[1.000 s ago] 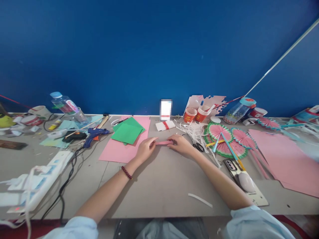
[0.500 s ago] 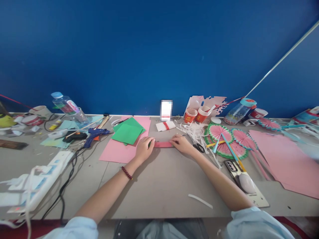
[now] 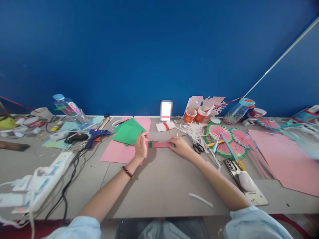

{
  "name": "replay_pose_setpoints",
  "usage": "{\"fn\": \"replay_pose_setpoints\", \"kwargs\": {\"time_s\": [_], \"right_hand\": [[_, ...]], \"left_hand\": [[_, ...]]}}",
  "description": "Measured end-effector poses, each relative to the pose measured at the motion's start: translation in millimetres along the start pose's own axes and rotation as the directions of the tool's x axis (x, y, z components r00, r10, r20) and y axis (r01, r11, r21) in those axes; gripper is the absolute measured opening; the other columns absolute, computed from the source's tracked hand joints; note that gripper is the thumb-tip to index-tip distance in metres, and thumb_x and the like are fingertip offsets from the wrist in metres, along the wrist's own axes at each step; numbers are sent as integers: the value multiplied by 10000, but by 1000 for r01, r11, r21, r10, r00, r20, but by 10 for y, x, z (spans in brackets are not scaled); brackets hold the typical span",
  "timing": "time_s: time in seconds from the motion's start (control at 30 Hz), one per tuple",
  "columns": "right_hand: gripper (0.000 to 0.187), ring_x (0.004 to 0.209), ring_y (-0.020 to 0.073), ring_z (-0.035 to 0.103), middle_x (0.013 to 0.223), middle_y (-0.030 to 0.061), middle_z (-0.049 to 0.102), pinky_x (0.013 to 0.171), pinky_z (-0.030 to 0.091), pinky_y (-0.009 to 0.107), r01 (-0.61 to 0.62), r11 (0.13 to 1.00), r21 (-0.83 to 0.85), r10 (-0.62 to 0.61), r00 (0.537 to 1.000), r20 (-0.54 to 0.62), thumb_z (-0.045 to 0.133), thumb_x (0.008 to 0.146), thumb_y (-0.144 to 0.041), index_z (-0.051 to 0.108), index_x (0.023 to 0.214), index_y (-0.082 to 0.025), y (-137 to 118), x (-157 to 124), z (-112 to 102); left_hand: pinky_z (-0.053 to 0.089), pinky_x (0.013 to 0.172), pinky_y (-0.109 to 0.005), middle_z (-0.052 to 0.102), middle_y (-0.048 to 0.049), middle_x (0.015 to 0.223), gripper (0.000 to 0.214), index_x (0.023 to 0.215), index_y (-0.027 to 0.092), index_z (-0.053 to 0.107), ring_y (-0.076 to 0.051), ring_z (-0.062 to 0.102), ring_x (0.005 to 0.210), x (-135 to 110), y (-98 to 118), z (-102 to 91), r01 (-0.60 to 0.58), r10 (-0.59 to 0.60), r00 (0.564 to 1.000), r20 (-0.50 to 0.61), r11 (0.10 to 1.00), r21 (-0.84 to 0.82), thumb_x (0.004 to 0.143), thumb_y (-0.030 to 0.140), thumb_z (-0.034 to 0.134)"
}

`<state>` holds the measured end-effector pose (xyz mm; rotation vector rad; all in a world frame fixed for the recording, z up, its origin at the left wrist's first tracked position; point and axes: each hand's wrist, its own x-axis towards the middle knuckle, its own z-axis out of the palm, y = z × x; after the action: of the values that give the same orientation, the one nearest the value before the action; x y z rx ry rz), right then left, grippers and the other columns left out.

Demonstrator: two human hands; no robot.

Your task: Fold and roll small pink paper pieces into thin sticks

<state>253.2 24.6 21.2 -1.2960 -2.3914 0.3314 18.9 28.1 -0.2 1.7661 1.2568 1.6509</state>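
A narrow pink pleated paper strip [image 3: 161, 145] with green ends lies across the middle of the grey table. Its right end is pinched in my right hand [image 3: 181, 147], which covers part of the green there. My left hand [image 3: 141, 146] is raised just beside the strip's left end, apart from it. Its fingers are loosely bent and hold nothing that I can see. Behind that hand, green paper sheets [image 3: 129, 131] lie on a pink sheet [image 3: 112, 151]. Black-handled scissors [image 3: 198, 148] rest to the right of my right hand.
Watermelon-patterned paper fans [image 3: 220, 136], white paper shreds [image 3: 196, 131] and a phone [image 3: 259, 196] under a mouse [image 3: 246, 183] are at right. Red paper cups [image 3: 190, 115] stand behind. At left are a blue glue gun [image 3: 96, 134], a bottle [image 3: 71, 108] and a power strip [image 3: 47, 182].
My left hand has let go of the strip's left end and moved slightly left, uncovering its green tip. My right hand still holds the other end.
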Motion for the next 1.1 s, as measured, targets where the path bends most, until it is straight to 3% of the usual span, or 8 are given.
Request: {"fn": "replay_pose_setpoints", "kwargs": {"time_s": [0.2,0.37,0.53,0.67,0.8,0.9,1.1], "right_hand": [[129,808,181,611,839,54,695,754,448,287,-110,976,190,135,983,-123,578,834,-214,704,823,-187,-19,67,-145],[147,844,195,633,905,51,718,772,462,295,-198,940,279,262,940,-218,573,798,-215,714,837,-202,-73,472,-179],[202,869,208,627,952,50,711,731,453,283,-345,921,183,381,896,-229,529,844,-282,706,911,-213,-193,1160,-19],[252,941,233,602,1047,102,676,756,437,303,-370,929,18,366,912,-186,465,902,-275,674,1020,-198,-309,1523,230],[264,1044,298,530,1073,160,644,874,401,381,-320,947,-26,313,938,-149,573,853,-296,659,1051,-144,-400,1571,431],[274,1070,299,490,1123,164,606,926,375,417,-283,958,-37,275,951,-144,538,876,-299,638,1084,-152,-454,1491,518],[274,1070,252,499,1115,124,615,950,389,377,-263,939,223,303,938,-167,495,837,-137,655,1057,-167,-489,1365,581]], "left_hand": [[432,904,-372,627,-81,958,389,1101,190,579,-194,572,943,-53,142,-21,-197,190,979,76,975,103,984,323,232],[431,882,-377,651,-96,1004,407,1119,186,585,-210,578,965,-123,199,-12,-316,259,930,261,925,210,959,272,221],[439,825,-377,666,-101,978,371,1095,180,593,-215,593,928,-152,213,0,-413,319,868,382,889,198,935,232,262],[446,766,-359,670,-96,947,346,1072,173,591,-206,599,874,-150,242,-1,-443,356,849,390,882,160,934,207,276],[448,741,-354,674,-88,912,335,1040,177,599,-202,606,837,-156,272,11,-448,354,849,391,876,179,925,203,285],[451,755,-356,678,-86,925,296,1022,191,601,-205,614,855,-180,292,36,-415,308,860,407,886,208,905,213,330],[449,691,-322,623,-46,751,140,842,211,567,-186,575,725,-125,437,65,-372,262,889,377,892,258,836,192,428]]}}
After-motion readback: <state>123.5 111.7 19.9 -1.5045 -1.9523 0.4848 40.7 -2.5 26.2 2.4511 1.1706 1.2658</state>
